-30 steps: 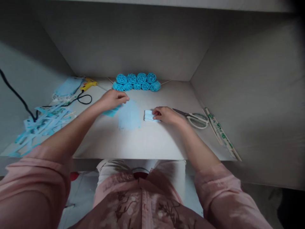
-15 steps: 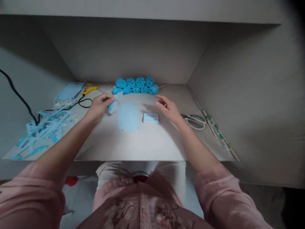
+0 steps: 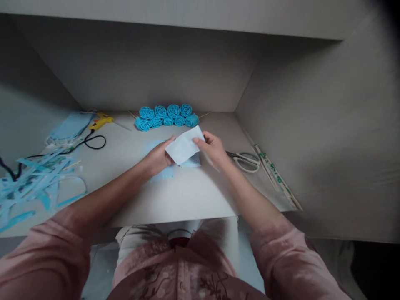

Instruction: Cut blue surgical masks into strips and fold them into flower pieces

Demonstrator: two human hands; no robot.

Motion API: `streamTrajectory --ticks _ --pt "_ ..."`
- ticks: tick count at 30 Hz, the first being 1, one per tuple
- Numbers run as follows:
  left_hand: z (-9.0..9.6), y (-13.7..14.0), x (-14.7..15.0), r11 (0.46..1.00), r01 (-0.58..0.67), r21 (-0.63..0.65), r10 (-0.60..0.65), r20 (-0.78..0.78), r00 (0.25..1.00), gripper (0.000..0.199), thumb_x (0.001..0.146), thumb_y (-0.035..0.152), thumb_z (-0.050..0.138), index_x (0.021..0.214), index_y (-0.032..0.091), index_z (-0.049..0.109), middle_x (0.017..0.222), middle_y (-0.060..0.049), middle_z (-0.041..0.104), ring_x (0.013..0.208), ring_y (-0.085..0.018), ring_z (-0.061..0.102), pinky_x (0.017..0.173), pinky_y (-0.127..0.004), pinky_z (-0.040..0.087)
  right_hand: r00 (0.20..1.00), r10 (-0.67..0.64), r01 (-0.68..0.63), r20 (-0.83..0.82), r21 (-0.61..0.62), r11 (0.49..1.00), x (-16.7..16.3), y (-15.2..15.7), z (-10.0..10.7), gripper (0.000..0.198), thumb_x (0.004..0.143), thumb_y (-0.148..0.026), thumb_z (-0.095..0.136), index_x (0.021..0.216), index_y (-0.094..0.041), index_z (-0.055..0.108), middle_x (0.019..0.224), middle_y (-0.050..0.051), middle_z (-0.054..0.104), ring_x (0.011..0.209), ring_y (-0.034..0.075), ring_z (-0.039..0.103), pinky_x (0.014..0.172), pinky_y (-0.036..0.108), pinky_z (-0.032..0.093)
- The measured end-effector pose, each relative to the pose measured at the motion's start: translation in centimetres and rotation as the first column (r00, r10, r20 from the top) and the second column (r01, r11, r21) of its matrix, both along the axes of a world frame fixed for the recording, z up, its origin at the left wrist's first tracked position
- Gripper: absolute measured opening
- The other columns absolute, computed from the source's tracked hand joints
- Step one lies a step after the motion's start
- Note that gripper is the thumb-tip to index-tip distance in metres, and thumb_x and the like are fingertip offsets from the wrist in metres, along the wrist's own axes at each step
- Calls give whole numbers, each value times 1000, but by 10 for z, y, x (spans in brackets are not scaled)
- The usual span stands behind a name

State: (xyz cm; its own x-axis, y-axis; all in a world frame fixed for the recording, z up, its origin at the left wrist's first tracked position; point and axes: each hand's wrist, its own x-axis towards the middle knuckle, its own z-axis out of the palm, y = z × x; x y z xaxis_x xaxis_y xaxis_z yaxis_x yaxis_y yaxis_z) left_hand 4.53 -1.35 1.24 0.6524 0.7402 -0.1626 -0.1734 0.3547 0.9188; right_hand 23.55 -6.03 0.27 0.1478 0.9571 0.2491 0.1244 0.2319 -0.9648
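Between both hands is a thin white fabric sheet (image 3: 184, 146) with a crease across it, held tilted above the table. My left hand (image 3: 161, 157) grips its left edge, with the fingers partly behind it. My right hand (image 3: 212, 148) pinches the right end between thumb and fingers. Just below the sheet lies a small stack of folded light blue pieces (image 3: 191, 161), partly covered. A flat light blue sheet (image 3: 162, 174) lies on the table under my left hand, which hides most of it. Several blue rolled fabric roses (image 3: 173, 111) stand in two rows behind the hands.
At right lie scissors (image 3: 246, 161) with pale handles and thin sticks with green-marked wrapping (image 3: 276, 173). On the left are a yellow glue gun (image 3: 101, 121) with a black cord, a stack of blue face masks (image 3: 71, 126) and a heap of blue strips (image 3: 40, 179). Walls enclose the table.
My hands have come together over the middle from wide apart. My right hand has taken hold of the white sheet, which is now spread between both hands. The view has shifted slightly.
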Motion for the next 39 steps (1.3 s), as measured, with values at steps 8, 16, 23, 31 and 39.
streamTrajectory --ticks 8,16,23,31,39 --pt "-23 2 -10 990 52 128 -55 18 998 50 77 60 65 101 16 59 86 -9 66 73 -18 62 54 -26 48 974 -156 149 163 55 987 5 -2 0 33 80 -53 62 80 -20 61 73 0 52 70 13 46 64 25 38" --pt "-28 7 -16 912 -87 400 192 -231 954 30 75 40 74 67 14 61 48 5 45 44 -5 36 44 -21 25 965 -189 172 182 104 980 2 -3 0 36 82 -56 60 91 -21 63 82 3 60 75 16 53 69 28 43" --pt "-22 15 -18 978 -172 115 168 43 985 27 79 26 62 101 12 66 80 -7 71 72 -16 67 64 -26 51 913 -138 60 385 207 977 -3 -15 10 31 84 -54 62 88 -24 67 89 5 68 86 21 61 81 35 47" --pt "-21 19 -19 972 -220 89 215 59 975 35 74 29 70 105 12 65 89 -6 70 83 -17 66 81 -32 53 667 137 -391 732 188 901 -9 -17 8 24 95 -38 54 101 -26 74 103 5 75 102 22 64 94 40 44" --pt "-25 13 -19 868 -168 467 203 -26 979 61 76 25 69 136 18 54 76 0 67 63 -12 60 60 -22 46 686 -86 -206 722 307 929 -8 -13 0 15 91 -35 62 96 -25 72 86 2 76 82 19 68 85 35 46"
